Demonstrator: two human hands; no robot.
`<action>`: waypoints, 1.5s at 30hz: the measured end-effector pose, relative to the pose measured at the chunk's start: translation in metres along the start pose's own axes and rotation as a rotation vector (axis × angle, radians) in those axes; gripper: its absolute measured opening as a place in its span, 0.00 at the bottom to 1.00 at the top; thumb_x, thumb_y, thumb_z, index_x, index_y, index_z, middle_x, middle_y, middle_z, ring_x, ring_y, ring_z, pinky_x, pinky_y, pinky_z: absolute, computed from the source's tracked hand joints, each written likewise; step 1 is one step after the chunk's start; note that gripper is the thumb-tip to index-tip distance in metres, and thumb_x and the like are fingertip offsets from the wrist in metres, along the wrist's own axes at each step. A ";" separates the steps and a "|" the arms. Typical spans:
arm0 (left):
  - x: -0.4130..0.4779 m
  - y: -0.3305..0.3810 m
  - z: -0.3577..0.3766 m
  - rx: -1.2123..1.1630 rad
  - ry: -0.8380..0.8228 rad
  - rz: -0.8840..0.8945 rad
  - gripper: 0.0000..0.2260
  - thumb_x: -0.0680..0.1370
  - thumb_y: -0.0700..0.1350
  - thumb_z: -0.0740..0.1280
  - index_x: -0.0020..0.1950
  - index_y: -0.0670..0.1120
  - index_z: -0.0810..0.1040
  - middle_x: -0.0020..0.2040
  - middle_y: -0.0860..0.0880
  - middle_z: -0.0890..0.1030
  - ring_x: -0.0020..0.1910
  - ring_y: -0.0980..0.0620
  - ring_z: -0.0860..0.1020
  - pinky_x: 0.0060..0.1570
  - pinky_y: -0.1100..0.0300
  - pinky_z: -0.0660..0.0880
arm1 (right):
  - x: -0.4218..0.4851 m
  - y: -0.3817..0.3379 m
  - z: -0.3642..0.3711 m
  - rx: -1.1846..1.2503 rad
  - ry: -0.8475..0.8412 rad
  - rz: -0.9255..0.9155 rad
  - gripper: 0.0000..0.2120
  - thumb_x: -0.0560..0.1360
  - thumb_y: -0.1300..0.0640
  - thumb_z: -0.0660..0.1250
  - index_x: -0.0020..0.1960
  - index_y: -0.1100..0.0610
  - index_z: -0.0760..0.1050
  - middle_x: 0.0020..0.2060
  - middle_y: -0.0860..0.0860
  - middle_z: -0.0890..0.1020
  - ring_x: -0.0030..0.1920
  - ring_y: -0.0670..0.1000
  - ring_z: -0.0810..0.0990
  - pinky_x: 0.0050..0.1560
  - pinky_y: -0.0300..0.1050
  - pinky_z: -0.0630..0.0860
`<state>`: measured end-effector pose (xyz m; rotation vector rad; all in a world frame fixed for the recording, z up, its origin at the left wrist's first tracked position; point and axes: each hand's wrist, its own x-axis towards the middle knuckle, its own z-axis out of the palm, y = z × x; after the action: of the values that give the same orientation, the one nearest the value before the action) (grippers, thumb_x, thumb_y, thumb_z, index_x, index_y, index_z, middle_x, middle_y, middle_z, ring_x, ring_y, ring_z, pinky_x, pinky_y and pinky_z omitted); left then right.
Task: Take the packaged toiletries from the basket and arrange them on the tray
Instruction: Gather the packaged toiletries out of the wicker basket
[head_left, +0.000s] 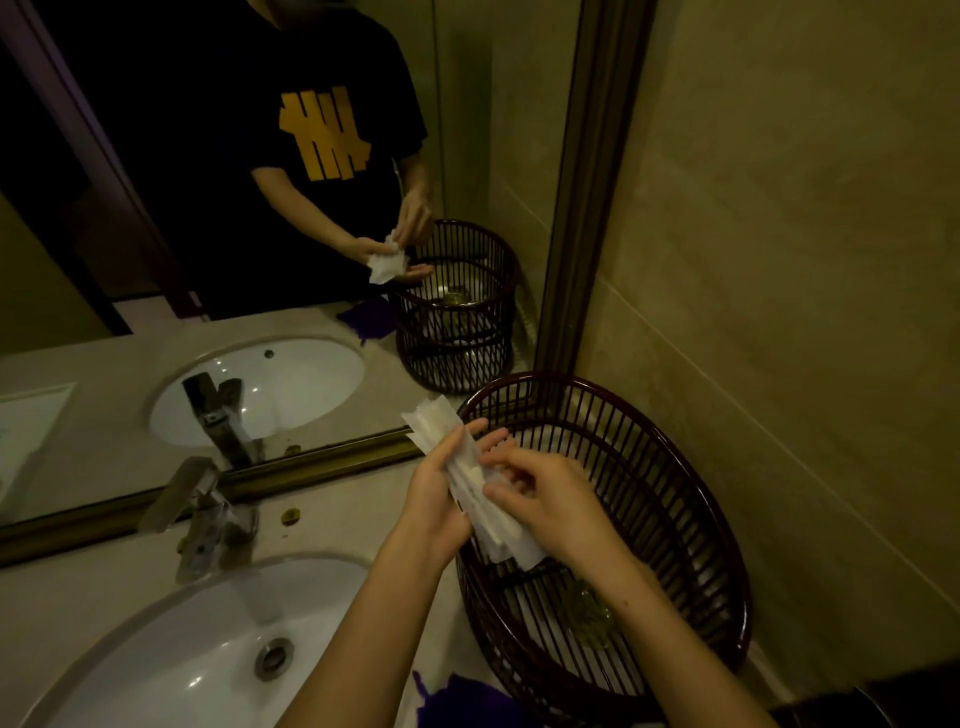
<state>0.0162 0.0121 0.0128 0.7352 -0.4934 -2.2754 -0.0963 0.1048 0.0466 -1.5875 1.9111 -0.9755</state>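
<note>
while both hands — left hand (434, 501), right hand (545, 501) — pinch them, the packets (470, 480) look white, thin, crinkled.

We are reaching both bare forearms forward and bringing our hands together in front of us. Our left hand (436, 499) is lying palm up with its fingers stretched out flat, cradling white packets (470, 478). Our right hand (540, 499) is curling over them, its fingertips (501, 460) pinching at the stack beside the left fingers.
</note>
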 end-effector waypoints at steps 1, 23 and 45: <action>0.001 0.000 -0.001 0.005 0.003 0.004 0.19 0.82 0.48 0.60 0.69 0.40 0.72 0.67 0.36 0.76 0.65 0.38 0.76 0.64 0.41 0.72 | 0.000 0.000 0.001 -0.030 -0.004 -0.026 0.17 0.77 0.54 0.71 0.65 0.48 0.79 0.54 0.45 0.83 0.49 0.39 0.79 0.45 0.25 0.72; -0.002 -0.004 0.001 -0.010 -0.005 0.062 0.12 0.81 0.46 0.62 0.60 0.38 0.73 0.32 0.48 0.65 0.29 0.53 0.65 0.33 0.59 0.67 | 0.071 0.139 0.045 -0.640 -0.469 0.450 0.19 0.75 0.55 0.72 0.64 0.58 0.75 0.63 0.57 0.78 0.61 0.57 0.78 0.58 0.50 0.77; 0.001 -0.002 -0.002 -0.059 -0.038 0.025 0.12 0.80 0.46 0.63 0.57 0.39 0.74 0.32 0.48 0.64 0.28 0.53 0.65 0.30 0.59 0.67 | 0.084 0.129 0.030 -0.425 -0.241 0.464 0.14 0.79 0.62 0.65 0.63 0.60 0.80 0.56 0.58 0.84 0.54 0.55 0.83 0.55 0.48 0.80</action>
<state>0.0155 0.0125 0.0095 0.6550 -0.4491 -2.2743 -0.1754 0.0265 -0.0644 -1.2927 2.2577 -0.1850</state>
